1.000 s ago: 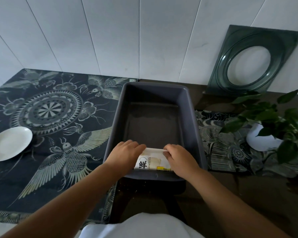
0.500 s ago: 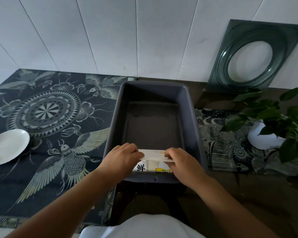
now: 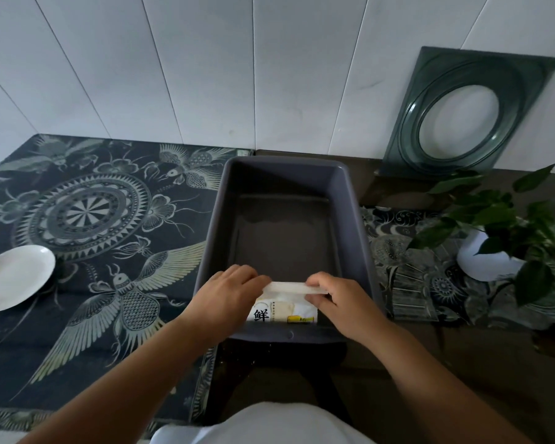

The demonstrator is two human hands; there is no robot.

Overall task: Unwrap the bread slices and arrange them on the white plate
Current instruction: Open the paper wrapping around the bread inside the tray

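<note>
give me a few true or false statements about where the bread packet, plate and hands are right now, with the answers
1. Both hands, the left hand and the right hand, hold the bread packet. True.
2. The white plate already has bread slices on it. False: it is bare.
3. The bread packet sits at the near end of the grey bin. True.
4. The white plate lies to the right of the grey bin. False: it lies far to the left, on the patterned cloth.
5. A potted plant stands to the right of the grey bin. True.
</note>
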